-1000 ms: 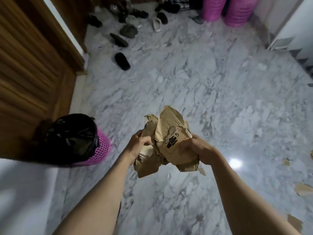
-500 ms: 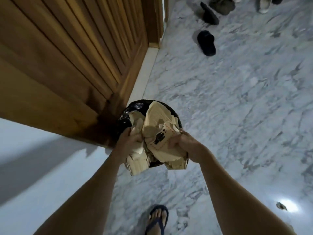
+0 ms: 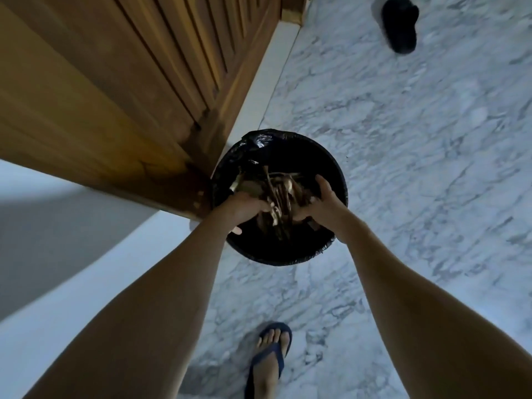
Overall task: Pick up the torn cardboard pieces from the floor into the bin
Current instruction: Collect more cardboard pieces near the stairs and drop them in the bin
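The bin, lined with a black bag, stands on the marble floor at the foot of a wooden door. A crumpled bundle of torn brown cardboard pieces sits low inside its mouth, dim in the shadow. My left hand grips the bundle's left side with curled fingers. My right hand lies against its right side, its fingers stretched out over the bin. Both hands are inside the rim.
The slatted wooden door and a white wall close off the left. Marble floor spreads to the right. A black slipper lies far ahead, and my foot in a blue flip-flop stands just behind the bin.
I carried the cardboard bundle from mid-floor to the bin. Both hands have since lowered it from above the rim down into the bin, and my right fingers have spread.
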`<control>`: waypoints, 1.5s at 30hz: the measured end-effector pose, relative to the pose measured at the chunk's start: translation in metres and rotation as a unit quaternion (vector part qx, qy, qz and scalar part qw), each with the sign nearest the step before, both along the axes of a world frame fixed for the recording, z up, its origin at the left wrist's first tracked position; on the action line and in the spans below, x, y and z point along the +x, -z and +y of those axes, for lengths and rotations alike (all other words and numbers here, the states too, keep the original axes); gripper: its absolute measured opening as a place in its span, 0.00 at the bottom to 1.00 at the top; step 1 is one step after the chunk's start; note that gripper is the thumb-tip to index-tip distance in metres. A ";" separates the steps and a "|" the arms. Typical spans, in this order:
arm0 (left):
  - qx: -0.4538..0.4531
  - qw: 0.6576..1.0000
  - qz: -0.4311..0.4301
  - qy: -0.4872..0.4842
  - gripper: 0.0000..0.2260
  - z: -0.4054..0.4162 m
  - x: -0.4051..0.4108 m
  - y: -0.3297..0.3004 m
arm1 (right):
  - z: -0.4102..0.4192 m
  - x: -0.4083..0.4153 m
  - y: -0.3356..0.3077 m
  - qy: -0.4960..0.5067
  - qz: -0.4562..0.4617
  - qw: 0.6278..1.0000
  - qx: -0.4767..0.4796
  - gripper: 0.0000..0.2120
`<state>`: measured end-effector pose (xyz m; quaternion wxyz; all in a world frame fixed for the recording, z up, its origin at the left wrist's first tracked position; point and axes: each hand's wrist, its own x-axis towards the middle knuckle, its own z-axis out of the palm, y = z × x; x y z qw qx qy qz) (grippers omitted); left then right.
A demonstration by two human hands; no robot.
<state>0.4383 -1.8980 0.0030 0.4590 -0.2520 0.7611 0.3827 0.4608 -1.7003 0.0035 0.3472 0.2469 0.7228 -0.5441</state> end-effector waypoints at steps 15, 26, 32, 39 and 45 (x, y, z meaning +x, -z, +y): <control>0.072 0.974 0.179 0.116 0.28 0.210 0.137 -0.056 | 0.140 0.188 -0.057 0.294 0.070 0.952 -0.050 0.38; 0.109 0.882 0.078 0.452 0.26 0.505 0.484 -0.044 | 0.380 0.599 -0.063 0.554 -0.007 0.832 0.041 0.33; 0.062 0.790 0.013 0.610 0.30 0.595 0.645 -0.031 | 0.436 0.823 -0.055 0.642 -0.123 0.757 0.004 0.32; -0.009 0.732 0.027 0.681 0.30 0.620 0.695 0.000 | 0.432 0.890 -0.032 0.695 -0.099 0.708 -0.073 0.32; -0.036 0.723 0.055 0.688 0.31 0.625 0.661 0.030 | 0.439 0.837 0.001 0.698 -0.084 0.704 -0.099 0.33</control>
